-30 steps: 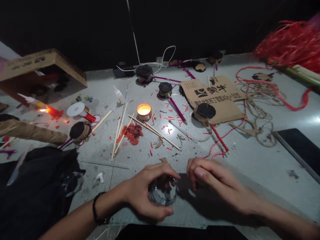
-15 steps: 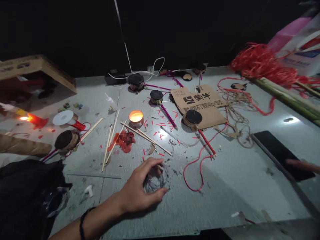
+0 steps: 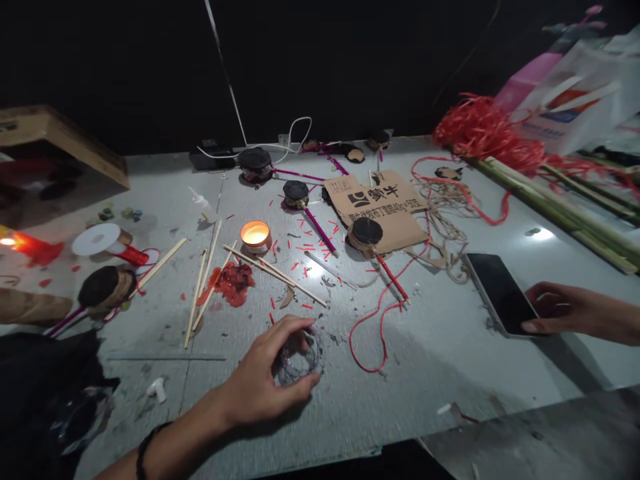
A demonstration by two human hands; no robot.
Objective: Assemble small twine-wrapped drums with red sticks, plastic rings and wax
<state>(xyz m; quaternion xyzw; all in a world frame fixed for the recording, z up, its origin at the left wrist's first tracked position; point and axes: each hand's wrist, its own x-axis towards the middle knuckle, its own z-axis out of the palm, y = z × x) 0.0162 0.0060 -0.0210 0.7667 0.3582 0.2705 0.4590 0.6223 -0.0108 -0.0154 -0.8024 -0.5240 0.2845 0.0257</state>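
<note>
My left hand curves its thumb and fingers around a translucent, greyish ring-shaped object on the table; its exact kind is unclear. At the right, my right hand has its thumb and fingers on the near end of a dark-screened phone. A red cord loop lies between the hands, running up to a small black-topped rattle drum with a red-wrapped handle. Beyond the left hand are thin wooden sticks, a patch of red wax and a lit tealight candle.
A printed cardboard piece lies mid-table beside tangled twine. Red raffia and green bamboo poles occupy the far right. At left are a burning red candle, a ribbon spool and a cardboard box.
The view has swung to the right. My right hand has come further into view and closed on the phone's near end. My left hand keeps its place around the ring-shaped object.
</note>
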